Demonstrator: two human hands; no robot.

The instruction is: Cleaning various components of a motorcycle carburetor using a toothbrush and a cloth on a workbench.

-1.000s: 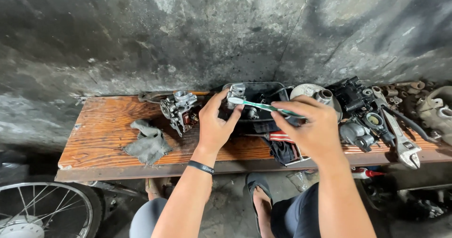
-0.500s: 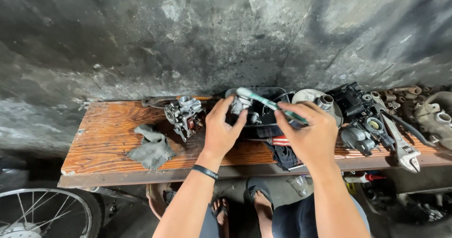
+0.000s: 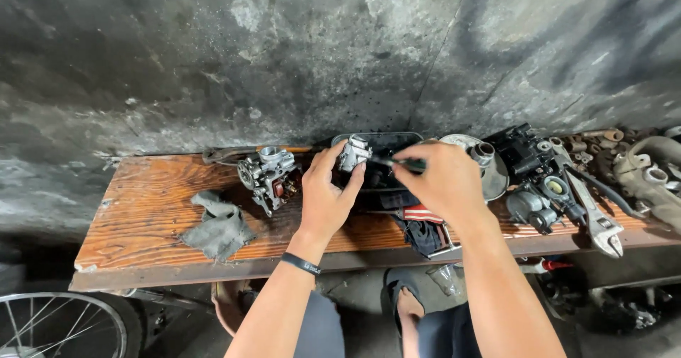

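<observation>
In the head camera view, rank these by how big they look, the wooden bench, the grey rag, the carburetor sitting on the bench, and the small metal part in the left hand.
Largest to smallest:
1. wooden bench
2. grey rag and carburetor look about alike; unranked
3. small metal part, pinched in the left hand, raised nearer the camera

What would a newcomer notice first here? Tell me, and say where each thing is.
First, mid-frame, the left hand holding up a small metal part while the right hand points a green-handled tool at it. Left of them on the wooden bench sit a bigger metal engine part and a grey rag; at the right end lies a large wrench.
</observation>
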